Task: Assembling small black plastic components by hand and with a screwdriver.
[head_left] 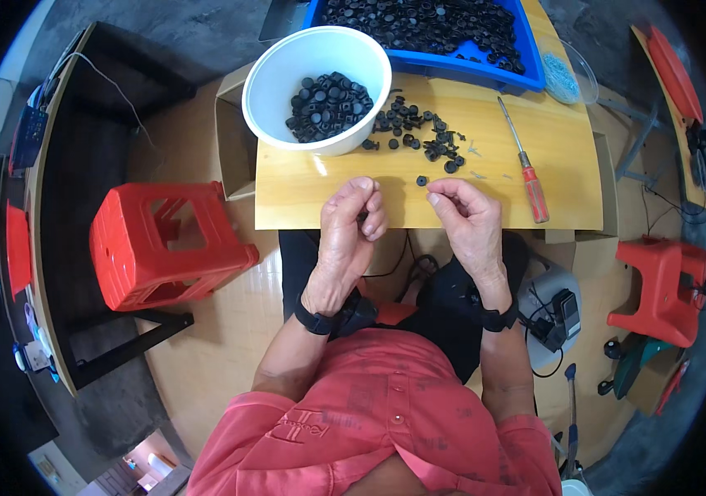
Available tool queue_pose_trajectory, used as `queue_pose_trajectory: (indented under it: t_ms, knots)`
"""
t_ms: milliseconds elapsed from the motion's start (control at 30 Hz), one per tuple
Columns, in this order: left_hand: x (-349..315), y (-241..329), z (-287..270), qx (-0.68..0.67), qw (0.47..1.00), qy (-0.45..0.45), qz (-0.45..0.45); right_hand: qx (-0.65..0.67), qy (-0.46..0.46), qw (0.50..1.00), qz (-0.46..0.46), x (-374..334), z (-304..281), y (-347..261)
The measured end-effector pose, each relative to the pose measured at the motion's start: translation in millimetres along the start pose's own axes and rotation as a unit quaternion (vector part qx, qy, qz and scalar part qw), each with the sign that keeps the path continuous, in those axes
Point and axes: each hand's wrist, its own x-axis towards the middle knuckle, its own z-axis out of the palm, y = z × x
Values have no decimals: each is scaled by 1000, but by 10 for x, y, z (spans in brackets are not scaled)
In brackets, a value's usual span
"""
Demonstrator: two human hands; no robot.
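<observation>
My left hand [351,219] is closed at the table's near edge, fingers curled toward the palm. A dark bit shows among its fingers, too small to name. Thumb and forefinger of my right hand [470,225] are pinched together; whatever they hold is too small to make out. Just beyond these fingertips lies a small round black part with a hole [422,180]. Farther back, a loose pile of small black parts [436,149] spreads over the yellow table [320,194]. A white tub [258,116] at the back left holds many round black caps [328,107].
A screwdriver with a red handle [533,194] lies right of the pile, near several thin metal pins [477,175]. Behind stands a blue tray [469,73] full of black parts, beside a clear container of small pale pieces [561,78]. Red stools [150,248] flank the table.
</observation>
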Motion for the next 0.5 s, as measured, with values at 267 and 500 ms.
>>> queue_pose_trajectory:
  t_ms: [267, 500]
  knots:
    - [-126, -266, -60, -2, 997, -45, -57, 57, -6, 998, 9, -239, 150, -57]
    - [-203, -272, 16, 29, 996, -78, -44, 53, 8, 994, -90, -330, 132, -22]
